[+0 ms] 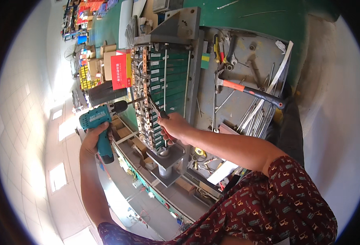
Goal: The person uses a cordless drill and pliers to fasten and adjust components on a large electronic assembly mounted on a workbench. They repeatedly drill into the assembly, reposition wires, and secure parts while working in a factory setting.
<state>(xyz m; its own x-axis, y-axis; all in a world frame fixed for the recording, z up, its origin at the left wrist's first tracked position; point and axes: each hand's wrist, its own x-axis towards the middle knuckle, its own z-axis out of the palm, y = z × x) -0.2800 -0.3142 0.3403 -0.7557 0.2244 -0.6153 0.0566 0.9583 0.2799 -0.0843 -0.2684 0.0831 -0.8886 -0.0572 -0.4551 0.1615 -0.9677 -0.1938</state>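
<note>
A: Left hand [91, 138]?
B: Fingers wrapped round a teal drill [104, 141], bit toward the green-sided stack [175, 81] just beyond both hands.
A: Right hand [176, 127]?
B: Gripping red-handled pliers [155, 108], tips at the stack's terminals [146, 77].

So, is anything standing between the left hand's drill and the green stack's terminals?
Nothing visible is: the drill in the left hand has its bit reaching to the terminals, though contact is unclear. Just beside its tip is the pliers-like tool in the right hand.
</note>
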